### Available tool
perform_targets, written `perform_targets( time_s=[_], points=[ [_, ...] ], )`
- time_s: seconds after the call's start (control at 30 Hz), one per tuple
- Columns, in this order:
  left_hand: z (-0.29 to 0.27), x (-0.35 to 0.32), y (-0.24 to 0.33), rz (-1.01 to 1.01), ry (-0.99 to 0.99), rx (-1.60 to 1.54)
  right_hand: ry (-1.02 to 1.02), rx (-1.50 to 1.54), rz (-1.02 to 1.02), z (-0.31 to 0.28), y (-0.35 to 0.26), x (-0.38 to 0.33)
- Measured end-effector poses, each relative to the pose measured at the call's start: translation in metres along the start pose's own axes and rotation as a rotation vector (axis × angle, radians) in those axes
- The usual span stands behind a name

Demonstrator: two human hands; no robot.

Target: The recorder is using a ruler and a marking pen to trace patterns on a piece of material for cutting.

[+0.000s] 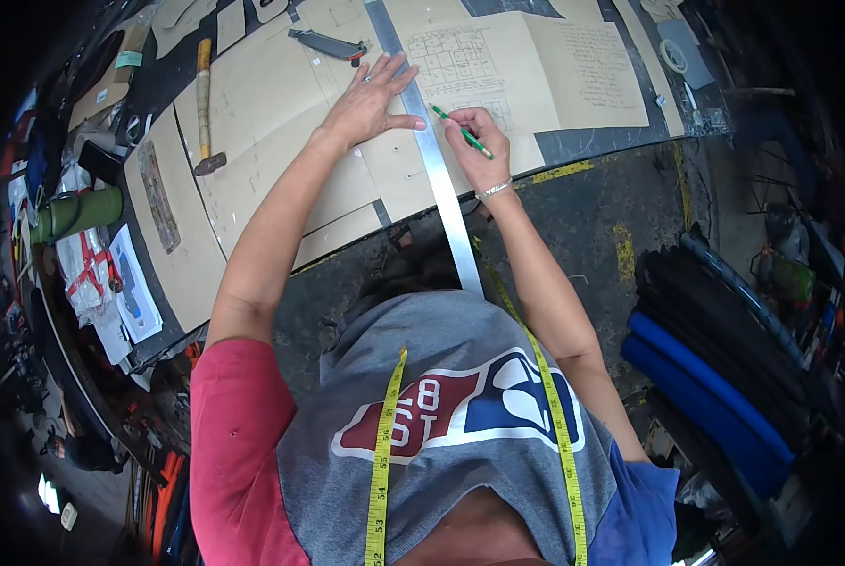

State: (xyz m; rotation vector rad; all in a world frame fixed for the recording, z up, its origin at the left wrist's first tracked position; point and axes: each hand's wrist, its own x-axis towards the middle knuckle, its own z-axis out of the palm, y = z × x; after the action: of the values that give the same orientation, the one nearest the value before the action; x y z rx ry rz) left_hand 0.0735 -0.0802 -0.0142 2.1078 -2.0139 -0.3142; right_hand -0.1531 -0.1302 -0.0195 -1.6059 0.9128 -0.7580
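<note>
A long metal ruler (pixel 437 170) runs across brown pattern paper (pixel 262 123) and past the table's near edge towards my body. My left hand (pixel 371 102) lies on the ruler and the paper with its fingers spread, pressing down and holding nothing. Just right of the ruler, my right hand (pixel 479 146) grips a green pencil (pixel 474 143), its tip close to the ruler's edge. Beyond my left hand lies a dark-handled folding cutter or knife (pixel 326 44). Handwritten tables and lines cover the paper sheet (pixel 588 75) to the right.
A wooden-handled hammer (pixel 205 108) and a worn flat strip (pixel 158 198) lie to the left. A green cylinder (pixel 78 213) stands at the table's left edge. A tape roll (pixel 672 57) sits at far right. Dark and blue fabric rolls (pixel 710 387) are stacked on the right. A yellow measuring tape (pixel 385 453) hangs round my neck.
</note>
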Motion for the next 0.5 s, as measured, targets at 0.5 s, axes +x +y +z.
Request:
perform_targets(
  time_s=[0.5],
  points=[
    [-0.003, 0.004, -0.005, 0.042, 0.000, -0.059, -0.007, 0.013, -0.006, 0.005, 0.010, 0.005]
  ],
)
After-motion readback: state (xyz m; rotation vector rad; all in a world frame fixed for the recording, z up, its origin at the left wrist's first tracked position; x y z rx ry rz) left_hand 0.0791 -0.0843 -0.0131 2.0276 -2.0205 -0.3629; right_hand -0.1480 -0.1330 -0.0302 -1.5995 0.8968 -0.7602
